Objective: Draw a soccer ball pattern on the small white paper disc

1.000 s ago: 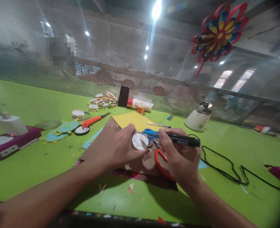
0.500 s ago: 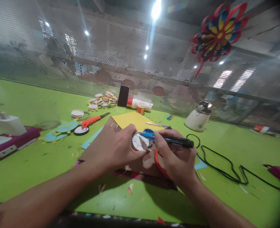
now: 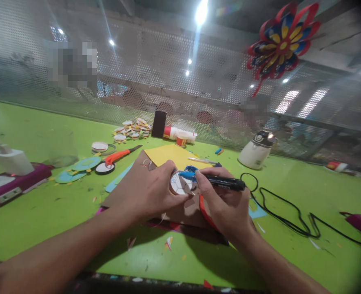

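My left hand (image 3: pixel 156 185) is closed around the edge of a small white paper disc (image 3: pixel 181 185), thumb at its near side. Dark lines like a football pattern cover the disc, with small blue dots at its upper left. In my right hand (image 3: pixel 224 200) is a black marker (image 3: pixel 226 182) with a blue front end, its tip over the upper part of the disc. Red-orange scissor handles (image 3: pixel 206 210) show partly beneath the right hand. Both hands rest over brown cardboard (image 3: pixel 122 196), with a yellow sheet (image 3: pixel 164 154) behind.
Left lie an orange-handled knife (image 3: pixel 117 156), blue paper rings (image 3: pixel 87 163) and a purple power strip (image 3: pixel 15 188). A pile of white discs (image 3: pixel 134 130), a phone (image 3: pixel 159 123) and a paper cup (image 3: pixel 182 139) stand behind. Right are a white kettle (image 3: pixel 255 153) and a black cable (image 3: pixel 290 218).
My right hand and the marker have shifted slightly left, bringing the tip a little further over the disc. My left hand and the disc stay in place.
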`<state>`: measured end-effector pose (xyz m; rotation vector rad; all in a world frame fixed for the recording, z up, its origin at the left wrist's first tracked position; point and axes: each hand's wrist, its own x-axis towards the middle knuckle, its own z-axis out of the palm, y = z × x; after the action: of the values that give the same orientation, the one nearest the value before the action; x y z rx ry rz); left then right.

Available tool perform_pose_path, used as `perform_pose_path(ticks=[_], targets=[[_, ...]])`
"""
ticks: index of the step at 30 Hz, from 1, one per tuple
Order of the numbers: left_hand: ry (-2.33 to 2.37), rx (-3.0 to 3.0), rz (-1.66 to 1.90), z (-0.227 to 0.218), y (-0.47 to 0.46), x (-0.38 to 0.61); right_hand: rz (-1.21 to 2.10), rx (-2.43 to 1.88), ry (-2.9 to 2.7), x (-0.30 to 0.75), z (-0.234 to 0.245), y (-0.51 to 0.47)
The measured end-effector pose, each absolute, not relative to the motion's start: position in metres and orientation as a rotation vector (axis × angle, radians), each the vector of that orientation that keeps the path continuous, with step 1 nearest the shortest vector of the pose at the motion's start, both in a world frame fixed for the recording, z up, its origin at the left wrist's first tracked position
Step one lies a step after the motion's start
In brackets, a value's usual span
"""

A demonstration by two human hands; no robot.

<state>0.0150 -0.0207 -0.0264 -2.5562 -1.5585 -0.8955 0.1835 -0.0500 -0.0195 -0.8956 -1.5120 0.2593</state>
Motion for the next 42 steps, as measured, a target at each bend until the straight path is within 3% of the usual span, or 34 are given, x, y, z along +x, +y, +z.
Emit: perform_pose_path(ticks=[42], targets=[[-1.522, -2.754, -1.011, -0.031, -0.021, 0.021, 0.307, -0.909, -1.448, 0.187, -0.026, -0.045]])
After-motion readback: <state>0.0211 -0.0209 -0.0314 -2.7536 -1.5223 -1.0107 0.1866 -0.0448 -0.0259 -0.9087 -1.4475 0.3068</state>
